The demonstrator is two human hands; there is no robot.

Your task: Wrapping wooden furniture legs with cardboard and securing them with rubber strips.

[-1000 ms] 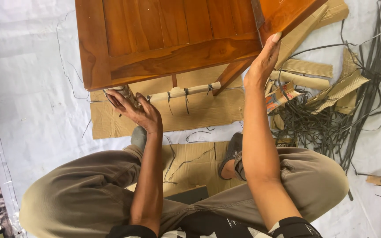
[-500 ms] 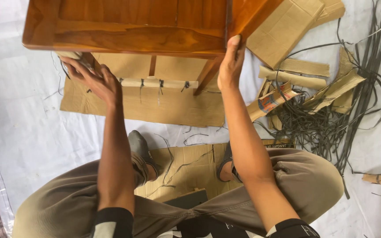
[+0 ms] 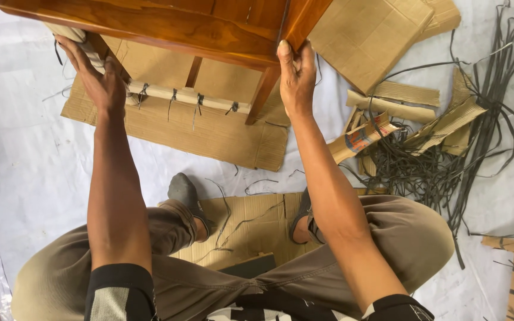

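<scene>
A polished brown wooden table (image 3: 168, 21) is raised off the floor at the top of the view, its top tilted toward me. My left hand (image 3: 93, 74) grips its near left leg, which is wrapped in paper tied with black straps. My right hand (image 3: 295, 74) holds the table top's near right corner, fingers over the edge. A wrapped cross rail (image 3: 185, 98) with black ties runs between the legs. My bent knees and grey-socked feet show below.
Flat cardboard sheets (image 3: 209, 134) lie on the white floor covering under the table and by my feet. A tangle of black straps (image 3: 447, 154) and cardboard offcuts (image 3: 408, 98) lies to the right. More cardboard (image 3: 370, 35) sits at the top right.
The table has been lifted and swung up and to the left. Both arms have stretched out further, and my left hand has moved up along the wrapped leg.
</scene>
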